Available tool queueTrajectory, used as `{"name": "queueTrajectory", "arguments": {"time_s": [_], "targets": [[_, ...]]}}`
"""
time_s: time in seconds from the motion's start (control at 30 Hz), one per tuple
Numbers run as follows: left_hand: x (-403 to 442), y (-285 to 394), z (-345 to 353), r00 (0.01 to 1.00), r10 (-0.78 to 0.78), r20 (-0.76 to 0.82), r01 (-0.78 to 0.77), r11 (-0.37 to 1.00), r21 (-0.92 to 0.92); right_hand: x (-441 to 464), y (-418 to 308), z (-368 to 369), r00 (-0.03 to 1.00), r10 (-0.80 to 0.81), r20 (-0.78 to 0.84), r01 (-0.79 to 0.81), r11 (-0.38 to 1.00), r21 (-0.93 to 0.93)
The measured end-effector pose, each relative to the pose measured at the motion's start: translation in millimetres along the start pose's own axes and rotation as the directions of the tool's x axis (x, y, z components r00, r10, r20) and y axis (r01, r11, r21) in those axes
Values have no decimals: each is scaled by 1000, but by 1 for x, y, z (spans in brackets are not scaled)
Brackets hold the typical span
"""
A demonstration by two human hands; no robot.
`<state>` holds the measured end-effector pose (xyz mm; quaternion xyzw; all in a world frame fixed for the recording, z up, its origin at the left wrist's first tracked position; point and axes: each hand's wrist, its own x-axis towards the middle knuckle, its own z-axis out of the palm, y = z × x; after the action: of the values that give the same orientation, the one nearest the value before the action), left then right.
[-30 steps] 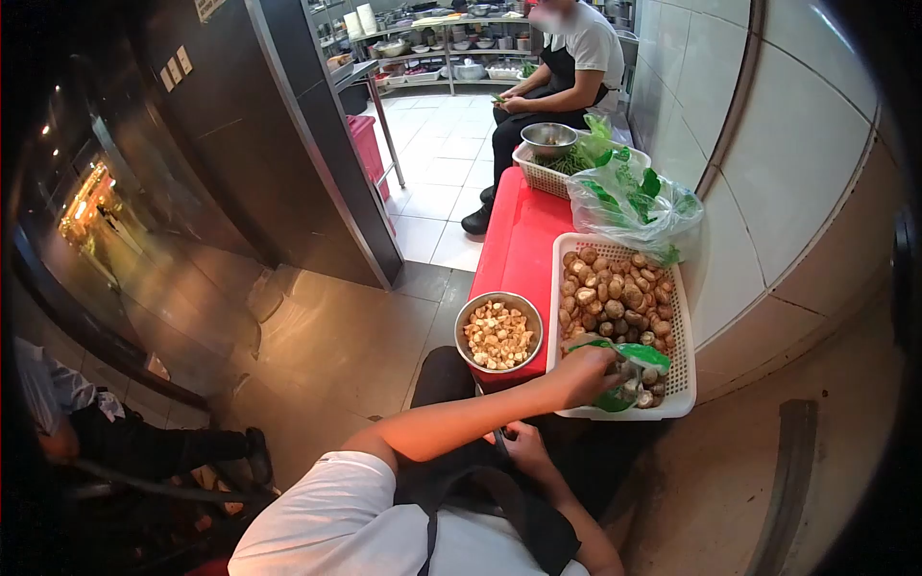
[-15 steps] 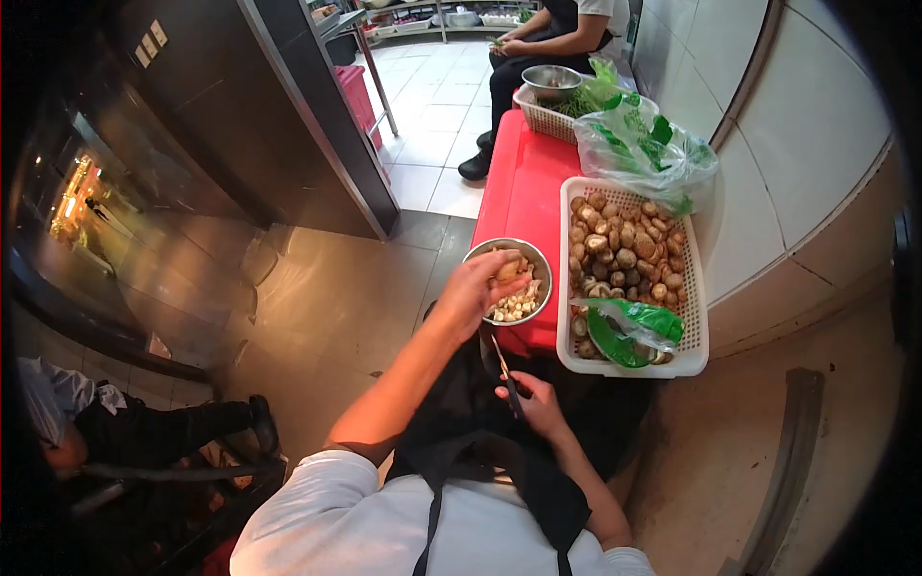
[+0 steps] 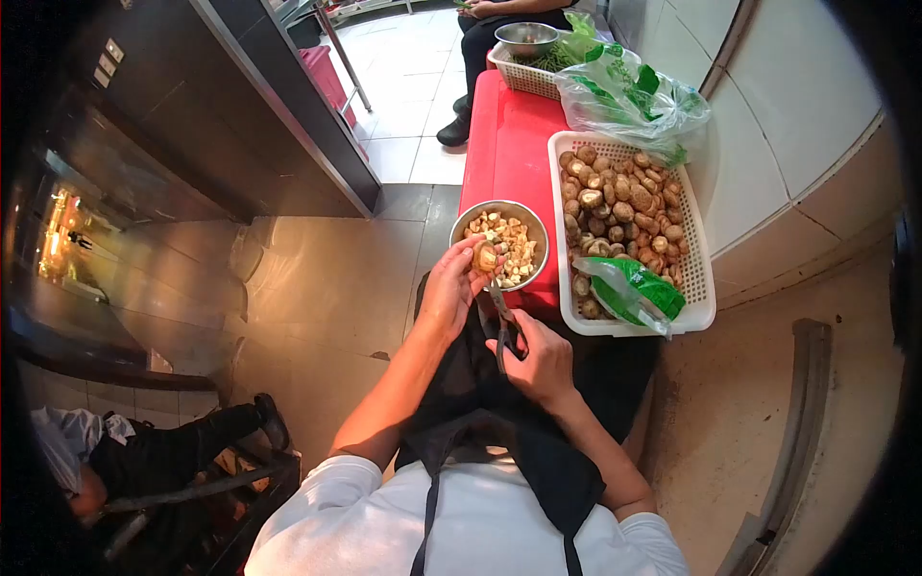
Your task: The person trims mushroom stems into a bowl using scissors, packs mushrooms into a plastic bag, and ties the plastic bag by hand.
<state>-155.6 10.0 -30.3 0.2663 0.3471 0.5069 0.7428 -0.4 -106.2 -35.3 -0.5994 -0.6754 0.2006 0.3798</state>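
My left hand point(image 3: 451, 287) pinches a mushroom point(image 3: 485, 256) over the near left rim of a metal bowl point(image 3: 543, 230). Cut pale mushroom pieces point(image 3: 520, 252) lie in the bowl. Scissors point(image 3: 500, 309) with dark handles are in my right hand point(image 3: 540, 357), their blades pointing up at the held mushroom. To the right, a white perforated basket point(image 3: 703, 293) holds whole brown mushrooms point(image 3: 624, 194), with a green and clear plastic bag point(image 3: 631, 291) lying on its near part.
Bowl and basket rest on a red surface point(image 3: 499, 144). Beyond are a plastic bag of greens point(image 3: 634, 91), another basket point(image 3: 526, 79) and a small metal bowl point(image 3: 526, 36). One person sits at the far end; another is at lower left. A tiled wall point(image 3: 768, 125) stands right.
My left hand went from the mushroom basket to the metal bowl with a mushroom. My right hand has raised the scissors to it. The view has tilted downward.
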Motion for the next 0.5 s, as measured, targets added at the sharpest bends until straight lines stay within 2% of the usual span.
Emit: {"name": "queueTrajectory", "arguments": {"time_s": [0.1, 0.2, 0.3, 0.4, 0.5], "targets": [[-2, -7, 0, 996, 76, -40, -72, 992, 100, 0, -4, 6, 1000, -9, 9, 8, 1000, 29], [-6, -8, 0, 987, 90, -131, -60, 975, 215, 0, -6, 7, 1000, 10, 12, -10, 1000, 0], [-1, -21, -12, 977, 197, -81, -154, 917, 369, 1, -8, 6, 999, 40, -5, -40, 997, -73], [-5, -23, -11, 984, 170, -58, -144, 937, 318, 3, 1, 12, 999, 31, -28, -34, 993, -114], [-8, -33, -13, 986, 118, -116, -85, 964, 254, 8, 1, 10, 1000, 24, -12, -26, 988, -152]]}}
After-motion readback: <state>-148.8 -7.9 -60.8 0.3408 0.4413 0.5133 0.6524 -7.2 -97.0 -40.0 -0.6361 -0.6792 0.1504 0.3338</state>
